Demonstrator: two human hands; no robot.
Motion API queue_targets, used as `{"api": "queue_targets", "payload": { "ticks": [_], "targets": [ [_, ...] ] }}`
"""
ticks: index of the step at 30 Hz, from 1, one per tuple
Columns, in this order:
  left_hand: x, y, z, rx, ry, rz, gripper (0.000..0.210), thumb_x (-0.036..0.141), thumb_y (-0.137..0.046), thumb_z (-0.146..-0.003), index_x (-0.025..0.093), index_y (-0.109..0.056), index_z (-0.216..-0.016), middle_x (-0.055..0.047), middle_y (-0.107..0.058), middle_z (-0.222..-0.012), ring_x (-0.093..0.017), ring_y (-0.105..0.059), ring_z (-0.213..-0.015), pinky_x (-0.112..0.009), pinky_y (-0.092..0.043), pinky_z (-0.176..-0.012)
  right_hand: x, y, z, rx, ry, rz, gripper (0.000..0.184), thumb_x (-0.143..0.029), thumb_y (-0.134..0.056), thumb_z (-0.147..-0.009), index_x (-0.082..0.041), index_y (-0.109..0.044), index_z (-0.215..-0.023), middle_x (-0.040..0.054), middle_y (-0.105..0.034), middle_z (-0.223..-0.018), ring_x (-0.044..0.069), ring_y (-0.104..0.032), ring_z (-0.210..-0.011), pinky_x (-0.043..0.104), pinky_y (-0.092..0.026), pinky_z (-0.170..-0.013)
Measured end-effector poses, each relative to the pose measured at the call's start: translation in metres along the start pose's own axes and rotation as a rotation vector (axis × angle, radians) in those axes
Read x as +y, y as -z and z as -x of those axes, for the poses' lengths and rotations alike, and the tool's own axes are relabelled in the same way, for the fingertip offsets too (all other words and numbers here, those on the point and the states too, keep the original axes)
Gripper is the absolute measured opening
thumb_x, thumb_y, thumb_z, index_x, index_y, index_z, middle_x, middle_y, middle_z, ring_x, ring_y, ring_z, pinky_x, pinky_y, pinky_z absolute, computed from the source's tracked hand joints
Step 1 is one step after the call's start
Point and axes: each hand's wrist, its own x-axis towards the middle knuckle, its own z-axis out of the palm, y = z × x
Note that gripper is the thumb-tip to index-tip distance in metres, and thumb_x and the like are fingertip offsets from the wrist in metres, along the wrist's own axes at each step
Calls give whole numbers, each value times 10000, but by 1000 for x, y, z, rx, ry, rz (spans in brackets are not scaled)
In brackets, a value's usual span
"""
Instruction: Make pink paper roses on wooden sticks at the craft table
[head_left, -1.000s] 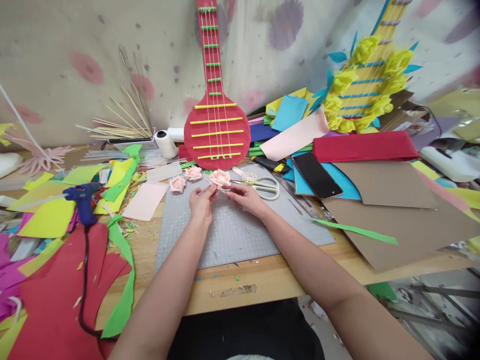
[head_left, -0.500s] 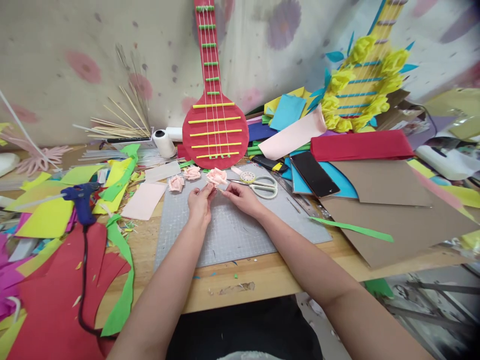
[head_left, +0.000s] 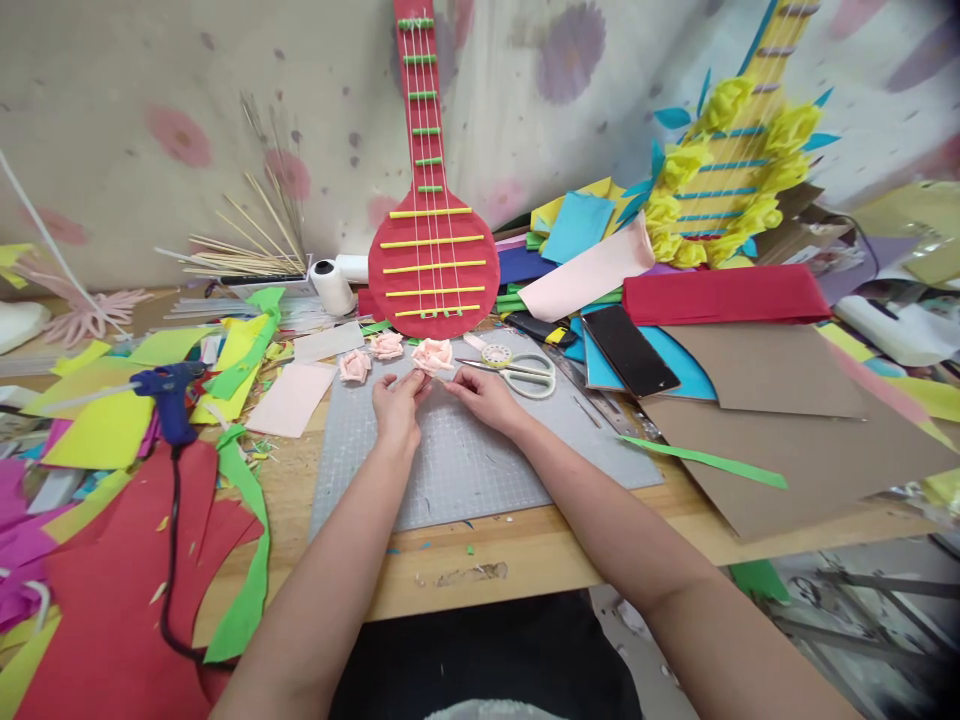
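Note:
A pale pink paper rose (head_left: 433,355) is held over the cutting mat (head_left: 465,480). My left hand (head_left: 399,408) is closed around the rose's base, thumb and fingers pinched just under the petals. From the other side my right hand (head_left: 486,396) pinches at the bottom of the same rose; the exact bit between its fingertips is too small to see. Two finished-looking pink roses, a left one (head_left: 355,366) and a right one (head_left: 387,345), lie at the mat's back left. Scissors (head_left: 529,375) with a round pin wheel (head_left: 496,355) beside them rest behind my right hand.
A red paper-covered lute shape (head_left: 435,270) leans at the back. A blue glue gun (head_left: 171,400) lies left on coloured paper scraps, its cord trailing forward. To the right are a phone (head_left: 628,350), brown cardboard (head_left: 795,460) and a green strip (head_left: 705,462). A thread spool (head_left: 332,288) stands behind.
The view has shifted slightly. Both hands stay at the rose, whose bloom now tilts a little differently; the left hand's fingers have moved slightly.

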Motion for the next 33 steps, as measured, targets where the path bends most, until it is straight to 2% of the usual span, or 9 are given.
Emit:
{"api": "queue_targets", "payload": {
  "ticks": [13, 17, 21, 27, 33],
  "targets": [
    [-4, -1, -7, 12, -47, 10, 448, -2, -610, -661, 228, -263, -825, 39, -615, -668, -120, -640, -598, -263, -524, -654, 0, -3, 1, 7, -23, 115, 255, -390, -430, -839, -185, -501, -704, -17, -507, -639, 114, -445, -609, 226, -312, -574],
    [-5, -1, -9, 24, -74, 8, 466, -1, -624, -648, 232, -251, -801, 49, -603, -659, -114, -635, -593, -242, -525, -616, -1, -4, 3, 24, -25, 148, 266, -430, -448, -834, -189, -510, -741, -21, -511, -632, 109, -434, -582, 225, -294, -555],
    [-8, 1, -10, 27, -116, 19, 461, 7, -635, -646, 227, -267, -813, 51, -601, -661, -101, -627, -586, -245, -526, -628, -3, -5, 4, 40, -16, 207, 239, -387, -465, -834, -189, -513, -708, -22, -498, -606, 107, -419, -561, 228, -280, -552],
    [-11, 3, -7, -53, -151, -2, 470, -47, -630, -619, 216, -304, -831, 26, -631, -670, -95, -636, -643, -260, -510, -722, -2, -6, 2, 38, -12, 220, 238, -370, -462, -840, -190, -533, -700, -14, -509, -607, 116, -430, -568, 233, -285, -560],
    [-10, 3, -9, -25, -112, -12, 497, -89, -611, -609, 218, -288, -829, 25, -631, -685, -89, -629, -639, -297, -495, -782, -4, -5, 3, 4, -19, 243, 231, -349, -466, -848, -184, -537, -702, -17, -510, -606, 108, -423, -566, 227, -277, -559]
  ]
}}
